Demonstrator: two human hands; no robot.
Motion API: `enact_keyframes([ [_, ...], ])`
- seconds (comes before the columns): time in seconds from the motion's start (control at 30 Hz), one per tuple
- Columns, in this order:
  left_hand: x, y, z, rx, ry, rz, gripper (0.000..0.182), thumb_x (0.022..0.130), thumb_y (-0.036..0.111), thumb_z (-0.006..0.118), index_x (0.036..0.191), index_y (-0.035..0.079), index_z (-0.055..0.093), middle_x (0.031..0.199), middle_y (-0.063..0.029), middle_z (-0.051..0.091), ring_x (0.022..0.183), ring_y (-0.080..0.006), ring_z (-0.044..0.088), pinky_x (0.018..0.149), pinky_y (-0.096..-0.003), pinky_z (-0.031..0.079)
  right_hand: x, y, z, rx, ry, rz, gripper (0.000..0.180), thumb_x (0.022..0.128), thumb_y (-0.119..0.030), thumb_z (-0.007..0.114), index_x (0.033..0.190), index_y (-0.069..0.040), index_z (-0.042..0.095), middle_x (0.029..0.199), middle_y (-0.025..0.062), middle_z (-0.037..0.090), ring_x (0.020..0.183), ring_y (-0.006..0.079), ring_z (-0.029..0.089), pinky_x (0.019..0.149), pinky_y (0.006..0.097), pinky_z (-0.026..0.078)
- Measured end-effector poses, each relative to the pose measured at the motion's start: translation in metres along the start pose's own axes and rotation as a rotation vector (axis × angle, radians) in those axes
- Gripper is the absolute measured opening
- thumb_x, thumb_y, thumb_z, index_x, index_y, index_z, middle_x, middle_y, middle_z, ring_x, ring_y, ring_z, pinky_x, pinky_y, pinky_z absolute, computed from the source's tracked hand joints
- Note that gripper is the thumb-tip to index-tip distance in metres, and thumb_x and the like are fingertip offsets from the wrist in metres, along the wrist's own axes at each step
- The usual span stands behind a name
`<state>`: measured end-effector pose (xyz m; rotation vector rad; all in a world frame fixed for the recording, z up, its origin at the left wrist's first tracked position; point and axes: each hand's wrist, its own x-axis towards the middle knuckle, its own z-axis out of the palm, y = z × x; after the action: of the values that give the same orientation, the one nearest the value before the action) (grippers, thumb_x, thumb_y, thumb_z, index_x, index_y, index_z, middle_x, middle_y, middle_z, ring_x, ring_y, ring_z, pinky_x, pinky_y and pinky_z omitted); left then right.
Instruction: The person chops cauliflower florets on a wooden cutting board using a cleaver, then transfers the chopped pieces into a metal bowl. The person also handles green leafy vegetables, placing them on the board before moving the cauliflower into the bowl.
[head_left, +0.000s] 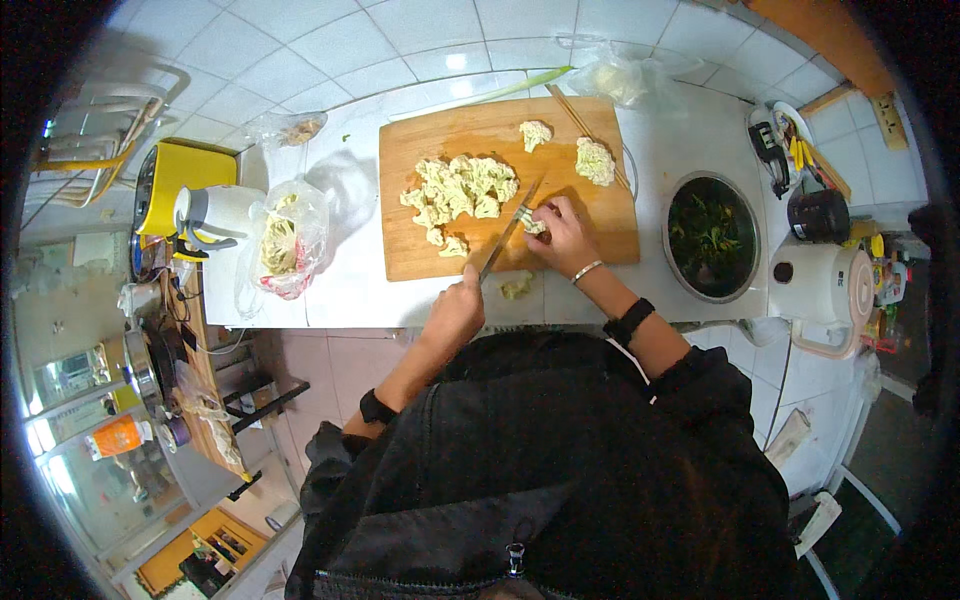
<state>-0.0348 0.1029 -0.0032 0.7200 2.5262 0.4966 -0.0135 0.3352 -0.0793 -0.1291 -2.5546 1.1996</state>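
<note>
My left hand grips the handle of a kitchen knife, its blade slanting up and to the right over a wooden cutting board. Between the fingers of my right hand is a small cauliflower floret, right against the blade. To the left of the knife, cut cauliflower pieces lie in a heap on the board. Two larger florets rest farther back: one near the middle, another by the right side. A pair of chopsticks lies beside that one, partly covered by it.
A clear plastic bag with cauliflower and a white jug stand left. Behind the board lies a green onion. On the right are a round basin of leafy greens and a white appliance. A cauliflower scrap sits at the front.
</note>
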Motion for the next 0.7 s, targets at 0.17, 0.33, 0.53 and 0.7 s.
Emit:
enact_keyframes([
  [0.17,0.009,0.003,0.003,-0.004,-0.012,-0.008,0.026,0.089,0.008,0.046,0.111,-0.004,0.039,0.071,-0.0339,0.060,0.070,-0.0526,0.060,0.065,-0.0607,0.047,0.005,0.001,-0.002,-0.065,0.034,-0.036,0.025,0.071,-0.006,0.066,0.094,-0.003,0.055,0.107,0.0150,0.048,0.097,0.0334,0.057,0.081,0.0397,0.050],
  [0.33,0.004,-0.011,0.006,-0.148,0.090,0.046,0.032,0.089,0.015,0.058,0.112,-0.001,0.042,0.072,-0.0328,0.060,0.071,-0.0524,0.059,0.063,-0.0595,0.047,0.023,0.017,-0.033,0.027,-0.091,-0.039,0.034,0.073,-0.003,0.059,0.106,-0.005,0.054,0.115,0.0147,0.049,0.104,0.0320,0.055,0.081,0.0377,0.050],
  [0.53,-0.019,-0.017,0.017,-0.173,-0.004,0.088,0.024,0.090,0.012,0.055,0.106,0.000,0.042,0.068,-0.0305,0.059,0.066,-0.0502,0.059,0.055,-0.0586,0.045,0.017,0.022,-0.053,0.021,-0.163,0.037,0.044,0.079,-0.004,0.060,0.122,-0.005,0.050,0.116,0.0135,0.053,0.104,0.0293,0.056,0.088,0.0353,0.048],
  [0.7,-0.020,-0.012,0.022,-0.180,0.054,0.139,0.022,0.090,0.010,0.055,0.104,0.000,0.041,0.064,-0.0292,0.058,0.064,-0.0502,0.059,0.052,-0.0586,0.044,0.015,0.024,-0.045,0.103,-0.120,0.048,0.040,0.076,-0.005,0.061,0.115,-0.003,0.052,0.105,0.0158,0.057,0.098,0.0337,0.058,0.086,0.0395,0.048],
])
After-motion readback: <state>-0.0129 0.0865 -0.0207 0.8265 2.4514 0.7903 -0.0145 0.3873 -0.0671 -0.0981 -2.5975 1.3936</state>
